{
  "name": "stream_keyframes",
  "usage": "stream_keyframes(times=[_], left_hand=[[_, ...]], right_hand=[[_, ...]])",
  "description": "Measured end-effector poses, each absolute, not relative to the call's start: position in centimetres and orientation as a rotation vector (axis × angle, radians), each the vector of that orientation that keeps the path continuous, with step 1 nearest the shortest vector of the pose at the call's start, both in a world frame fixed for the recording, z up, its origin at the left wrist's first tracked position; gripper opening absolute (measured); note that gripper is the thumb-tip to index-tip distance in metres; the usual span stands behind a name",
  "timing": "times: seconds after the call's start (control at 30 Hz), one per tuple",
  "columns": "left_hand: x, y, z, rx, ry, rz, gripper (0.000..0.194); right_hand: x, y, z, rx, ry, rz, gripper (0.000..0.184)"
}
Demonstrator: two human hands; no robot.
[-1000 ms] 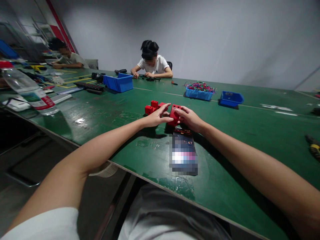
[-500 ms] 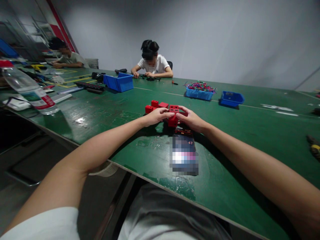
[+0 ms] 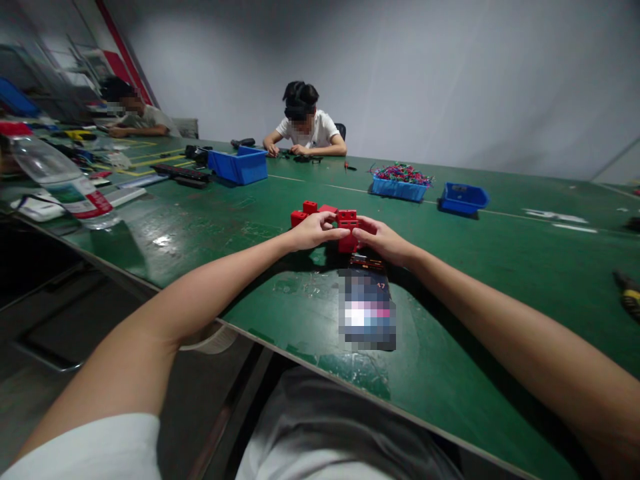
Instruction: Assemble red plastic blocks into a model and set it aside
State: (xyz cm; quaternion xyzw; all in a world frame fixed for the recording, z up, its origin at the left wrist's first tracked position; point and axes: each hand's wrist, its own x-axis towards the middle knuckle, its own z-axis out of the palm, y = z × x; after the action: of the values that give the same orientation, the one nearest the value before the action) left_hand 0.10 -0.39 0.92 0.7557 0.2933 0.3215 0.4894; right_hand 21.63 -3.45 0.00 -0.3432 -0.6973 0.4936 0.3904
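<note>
A stack of red blocks (image 3: pixel 347 241) with small holes in its upper part stands upright over the green table, between my two hands. My left hand (image 3: pixel 314 231) is at the stack's left side, thumb across the front and fingers curled behind. On the right side, my right hand (image 3: pixel 384 240) grips the stack with its thumb at the front and its fingers behind. More red blocks (image 3: pixel 299 218) sit just behind my left hand, which partly hides them. Right below the stack lies a phone (image 3: pixel 369 273) with a lit, blurred-out screen.
A blue bin (image 3: pixel 239 167) stands at the back left. A blue tray (image 3: pixel 399 190) of coloured wires and another blue tray (image 3: pixel 463 200) are behind my right hand. A water bottle (image 3: pixel 65 180) stands at left, pliers (image 3: pixel 627 293) lie at right. Two people sit further off.
My left thumb has slid slightly down the front of the red stack, and the gap between it and my fingers is a little wider. My right hand is nearly unchanged.
</note>
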Motion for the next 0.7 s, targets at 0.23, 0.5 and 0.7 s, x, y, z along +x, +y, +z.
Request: stream_keyframes(times=[0.23,0.5,0.7], left_hand=[[0.15,-0.03,0.22,1.958,0.823,0.830,0.062],[0.18,0.11,0.65,2.019,0.814,0.792,0.059],[0.17,0.58,-0.11,2.006,0.804,0.763,0.064]], right_hand=[[21.58,-3.17,-0.45,-0.926,-1.737,1.251,0.050],[21.53,-3.44,0.19,-0.927,-1.789,1.236,0.051],[21.05,-3.56,0.00,-0.960,-1.728,1.235,0.053]])
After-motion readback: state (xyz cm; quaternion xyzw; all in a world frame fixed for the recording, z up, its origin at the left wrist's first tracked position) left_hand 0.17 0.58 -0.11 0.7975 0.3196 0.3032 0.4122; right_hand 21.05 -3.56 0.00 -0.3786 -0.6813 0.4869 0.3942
